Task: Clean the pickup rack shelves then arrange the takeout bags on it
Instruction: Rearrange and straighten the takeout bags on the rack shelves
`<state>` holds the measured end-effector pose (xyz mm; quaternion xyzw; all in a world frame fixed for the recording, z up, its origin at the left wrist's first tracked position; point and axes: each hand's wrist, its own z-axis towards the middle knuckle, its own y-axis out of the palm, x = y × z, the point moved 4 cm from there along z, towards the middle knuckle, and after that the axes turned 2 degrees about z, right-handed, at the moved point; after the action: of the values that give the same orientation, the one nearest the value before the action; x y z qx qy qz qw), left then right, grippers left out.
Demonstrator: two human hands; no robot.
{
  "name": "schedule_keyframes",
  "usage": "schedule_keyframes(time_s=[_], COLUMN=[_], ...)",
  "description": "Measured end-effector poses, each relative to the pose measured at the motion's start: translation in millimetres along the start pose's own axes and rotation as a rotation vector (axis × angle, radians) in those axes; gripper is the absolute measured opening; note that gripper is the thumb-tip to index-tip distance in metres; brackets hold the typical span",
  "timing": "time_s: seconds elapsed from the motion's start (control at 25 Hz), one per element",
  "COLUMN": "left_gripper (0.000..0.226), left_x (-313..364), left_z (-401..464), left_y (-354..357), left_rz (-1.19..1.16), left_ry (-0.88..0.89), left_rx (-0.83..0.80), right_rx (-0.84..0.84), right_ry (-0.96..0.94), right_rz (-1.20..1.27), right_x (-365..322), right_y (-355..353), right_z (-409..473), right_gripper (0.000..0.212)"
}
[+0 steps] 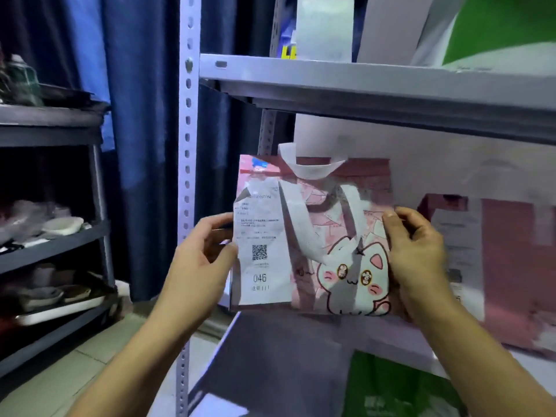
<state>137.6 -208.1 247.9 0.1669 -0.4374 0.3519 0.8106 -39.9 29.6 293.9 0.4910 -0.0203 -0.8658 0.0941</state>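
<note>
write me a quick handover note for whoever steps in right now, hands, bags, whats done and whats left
Left hand and right hand grip the sides of the pink cat bag, receipt 046 facing out, at the middle shelf.
Another pink bag stands to its right; bags fill the top shelf; a green bag sits below.
Left: set the cat bag down and align it. Cleaning cannot be judged.

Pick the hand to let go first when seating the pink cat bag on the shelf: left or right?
Left, probably. The left hand pinches the pink cat-print takeout bag at its outer, receipt edge, by the rack post. The right hand grips the inner edge, nearer the neighbouring bags, and can push it in.
</note>
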Motion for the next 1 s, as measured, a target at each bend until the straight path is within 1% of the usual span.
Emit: schedule_keyframes(time_s=[0.08,0.12,0.2,0.32,0.4,0.52,0.6,0.68,0.76,0.92,1.0], left_gripper=[0.054,0.058,0.062,0.063,0.067,0.071,0.071,0.069,0.068,0.069,0.075], left_x=[-13.6,-22.1,-39.0,-59.3,-72.5,-90.9,-99.5,-105.7,-111.1,-111.4,-110.8], left_z=[-3.2,-6.0,-9.7,-4.5,2.3,10.5,17.5,25.3,32.7,36.7,36.1], left_y=[14.0,18.7,21.3,21.6,22.3,33.6,44.2,50.8,51.4,57.6,61.3], left_rz=[0.114,0.174,0.273,0.350,0.408,0.499,0.556,0.585,0.601,0.761,0.824], left_ry=[0.001,-0.004,-0.022,0.007,-0.011,-0.055,-0.043,-0.047,-0.083,-0.132,-0.168], left_rx=[0.009,0.038,0.121,0.180,0.182,0.141,0.087,0.054,0.093,0.179,0.190], right_rx=[0.054,0.054,-0.011,-0.127,-0.126,-0.056,0.003,0.030,0.002,-0.081,-0.045], right_ry=[-0.015,-0.001,0.011,-0.004,-0.005,0.048,0.088,0.130,0.151,0.199,0.255], right_rz=[-0.082,-0.102,-0.126,-0.194,-0.286,-0.384,-0.406,-0.363,-0.347,-0.439,-0.480], right_x=[21.1,33.7,56.4,70.9,75.1,79.4,84.7,90.1,96.7,121.4,132.8], right_y=[3.8,6.7,11.6,7.8,5.3,7.3,11.1,17.0,26.5,36.1,32.9], right_z=[-4.1,-12.2,-36.0,-59.0,-56.0,-47.2,-38.1,-29.0,-23.8,-25.4,-23.4], right_gripper=[0.026,0.026,0.030,0.015,0.010,0.020,0.019,0.013,0.010,0.013,0.014])
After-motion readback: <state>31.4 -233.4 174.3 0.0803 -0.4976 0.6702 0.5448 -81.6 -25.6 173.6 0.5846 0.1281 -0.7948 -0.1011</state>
